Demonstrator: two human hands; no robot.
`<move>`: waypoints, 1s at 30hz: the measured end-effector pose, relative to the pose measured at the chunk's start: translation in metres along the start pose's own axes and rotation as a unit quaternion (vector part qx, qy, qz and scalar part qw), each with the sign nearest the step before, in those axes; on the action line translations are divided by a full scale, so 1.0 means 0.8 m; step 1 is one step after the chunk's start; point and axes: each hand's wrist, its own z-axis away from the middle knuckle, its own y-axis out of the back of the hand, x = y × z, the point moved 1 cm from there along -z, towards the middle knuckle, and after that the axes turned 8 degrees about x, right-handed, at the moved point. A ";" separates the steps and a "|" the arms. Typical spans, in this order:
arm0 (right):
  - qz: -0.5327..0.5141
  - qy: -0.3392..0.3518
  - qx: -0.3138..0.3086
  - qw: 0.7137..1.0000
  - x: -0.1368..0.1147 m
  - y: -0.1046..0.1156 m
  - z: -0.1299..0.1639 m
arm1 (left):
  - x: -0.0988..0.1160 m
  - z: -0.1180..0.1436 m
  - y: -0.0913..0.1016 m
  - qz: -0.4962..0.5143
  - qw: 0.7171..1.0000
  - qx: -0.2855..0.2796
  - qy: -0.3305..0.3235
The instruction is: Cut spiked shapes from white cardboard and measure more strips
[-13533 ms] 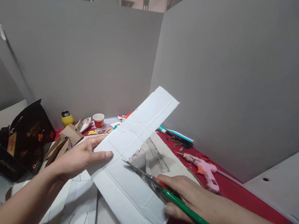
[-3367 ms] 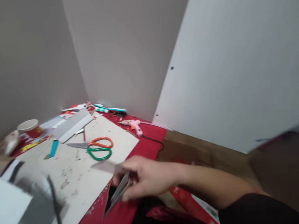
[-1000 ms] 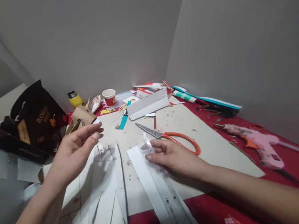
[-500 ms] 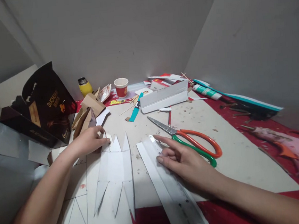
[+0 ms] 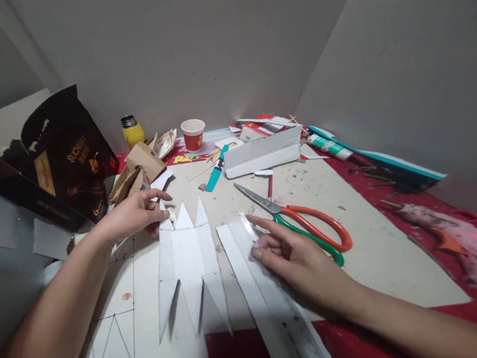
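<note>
Spiked white cutout (image 5: 189,253) at the left hand (image 5: 139,215), clear ruler (image 5: 285,323) at the right hand (image 5: 288,250)

The left hand pinches the cutout's upper left spike between thumb and curled fingers, its index finger reaching out above; the cutout lies between the two hands. The right hand is over the ruler, index finger stretched to its far end and thumb on its face. Whether its fingers also clamp the folded white strip (image 5: 239,276) beneath cannot be told.

A tug by the left hand could crease or tear the narrow spike. Uneven pressure from the right thumb could let the slick ruler slide off line on the strip. The scissors (image 5: 294,218), just beside the right hand, could be knocked by a sideways sweep of it. Farther right of that hand, the pink glue gun (image 5: 470,253) shows a red light; if that means it is hot, a stray forearm might get burned.

Counted: two hands, one cutout with three spikes at each end, one ruler, one pair of scissors, one glue gun. Beyond the left hand stand one paper cup (image 5: 194,141) and one yellow bottle (image 5: 133,133); left of it, one black carton (image 5: 59,161). The wooden sticks (image 5: 214,158) ahead of both hands overlap too much to number.
</note>
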 end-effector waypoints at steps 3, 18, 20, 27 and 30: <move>0.006 0.005 0.015 1.000 0.000 0.002 -0.002 | 0.001 0.001 -0.002 0.009 1.000 -0.004 0.003; -0.010 -0.001 0.065 0.998 -0.004 0.007 -0.007 | -0.005 -0.002 -0.019 0.072 0.996 0.017 0.042; -0.016 -0.004 0.060 0.998 -0.004 0.007 -0.007 | -0.007 -0.004 -0.022 0.096 0.994 0.024 0.043; -0.040 -0.005 0.052 0.998 -0.005 0.007 -0.008 | -0.012 -0.007 -0.044 0.150 0.987 0.025 0.042; -0.052 -0.009 0.049 0.997 -0.006 0.007 -0.008 | -0.012 -0.004 -0.052 0.158 0.986 0.023 0.042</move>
